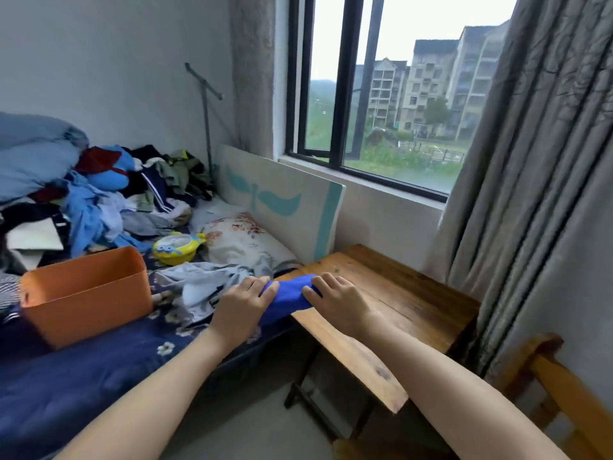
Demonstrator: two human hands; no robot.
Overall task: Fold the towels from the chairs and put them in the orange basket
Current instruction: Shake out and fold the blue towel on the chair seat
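Note:
A bright blue towel (289, 295), folded small, lies at the left edge of a wooden table (398, 303) where it meets the bed. My left hand (243, 305) grips the towel's left end, fingers curled over it. My right hand (335, 298) rests on its right end with the fingers on the cloth. The orange basket (86, 293) stands open on the bed to the left of my hands, and I see nothing inside it from this angle.
The bed (99, 366) has a dark blue flowered cover, a heap of clothes (99, 194) at the back, a floral pillow (245, 240) and a yellow bowl (175, 249). A wooden chair (560, 393) shows at lower right. Window and grey curtain (544, 161) stand behind the table.

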